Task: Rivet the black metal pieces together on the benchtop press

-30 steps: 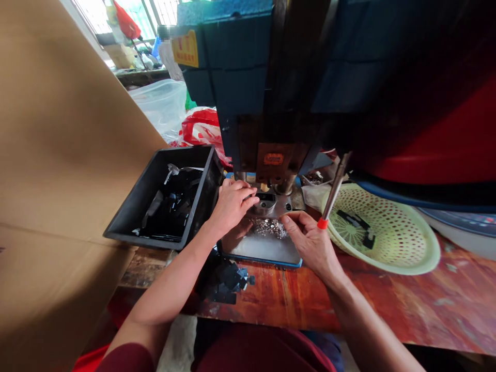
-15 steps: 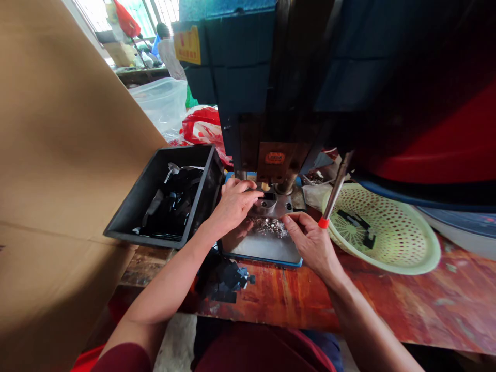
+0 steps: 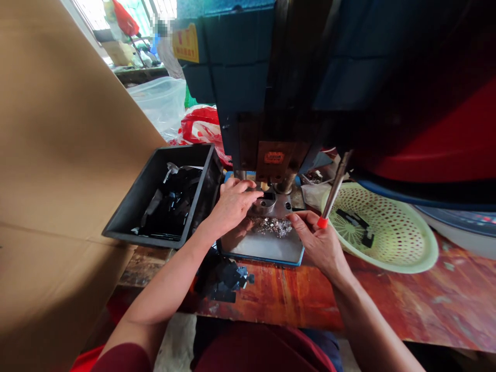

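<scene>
My left hand (image 3: 233, 201) reaches over the metal die (image 3: 264, 205) of a bench press (image 3: 248, 77). Its fingers are stretched out, with the fingertips at a small black flat piece (image 3: 268, 196) on the die. Whether they grip or only touch it, I cannot tell. To the right of the die, my right hand (image 3: 318, 238) has thumb and forefinger pinched together; what is between them is too small to make out. The press's metal lever (image 3: 336, 187), with a red end, passes just above this hand. Shiny scraps (image 3: 273, 227) lie in the blue-edged tray (image 3: 263, 253) below the die.
On the left, a black bin (image 3: 112, 227) holds dark flat pieces. Several black pieces (image 3: 230, 279) lie on the wooden bench (image 3: 279, 297) in front. A pale green basket (image 3: 414, 243) with black pieces stands right. Cardboard (image 3: 58, 129) walls the left; a person (image 3: 168, 54) is far back.
My right hand has moved slightly right, away from the die, with thumb and forefinger still together. My left hand stays at the black piece. The view has shifted a little.
</scene>
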Available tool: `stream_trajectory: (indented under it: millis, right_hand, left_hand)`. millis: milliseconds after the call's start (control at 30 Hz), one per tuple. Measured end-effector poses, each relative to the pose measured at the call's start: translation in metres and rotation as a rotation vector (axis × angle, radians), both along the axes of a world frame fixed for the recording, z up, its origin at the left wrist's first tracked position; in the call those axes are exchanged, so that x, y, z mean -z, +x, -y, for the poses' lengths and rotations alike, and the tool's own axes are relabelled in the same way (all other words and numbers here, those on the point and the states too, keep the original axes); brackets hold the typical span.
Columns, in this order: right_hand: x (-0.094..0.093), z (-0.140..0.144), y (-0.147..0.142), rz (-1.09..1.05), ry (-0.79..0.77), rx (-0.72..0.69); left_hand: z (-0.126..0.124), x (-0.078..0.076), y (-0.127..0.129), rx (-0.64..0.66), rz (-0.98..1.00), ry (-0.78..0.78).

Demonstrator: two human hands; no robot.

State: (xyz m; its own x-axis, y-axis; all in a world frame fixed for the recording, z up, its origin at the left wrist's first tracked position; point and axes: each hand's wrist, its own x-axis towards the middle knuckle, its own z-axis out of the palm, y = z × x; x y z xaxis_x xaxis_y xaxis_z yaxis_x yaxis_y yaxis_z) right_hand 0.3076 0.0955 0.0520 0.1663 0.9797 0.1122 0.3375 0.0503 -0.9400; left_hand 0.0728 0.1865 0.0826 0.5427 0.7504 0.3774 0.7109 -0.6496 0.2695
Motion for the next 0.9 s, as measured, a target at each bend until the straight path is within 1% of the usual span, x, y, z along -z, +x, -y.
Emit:
stream_trajectory:
  millis: [133,400,600,667,733,800,867,900]
  right_hand:
    - [-0.001,0.0,0.001,0.013,-0.006,0.002]
    - [-0.008,0.001,0.006,0.091,0.005,0.064]
    - [-0.006,0.001,0.006,0.1,0.003,0.044]
    - [-0.004,0.001,0.006,0.147,0.033,0.043]
    - [0.0,0.002,0.006,0.318,0.137,0.115]
    - [0.006,0.004,0.009,0.608,0.254,0.261]
    - [0.014,0.008,0.016,0.894,0.304,0.381]
    - [0.019,0.01,0.021,1.0,0.307,0.4]
  left_hand:
    - [0.0,-0.001,0.001,-0.001,-0.006,-0.003]
    - [0.002,-0.005,0.0,-0.027,-0.078,-0.011]
    - [0.002,-0.006,0.001,-0.032,-0.097,0.002]
    - [0.003,-0.006,0.002,-0.036,-0.096,0.004]
    - [0.003,-0.006,0.002,-0.035,-0.091,0.005]
    - [0.003,-0.006,0.002,-0.027,-0.08,0.007]
    - [0.003,-0.004,0.001,-0.014,-0.065,0.014]
    - [0.002,-0.003,0.0,-0.007,-0.057,0.019]
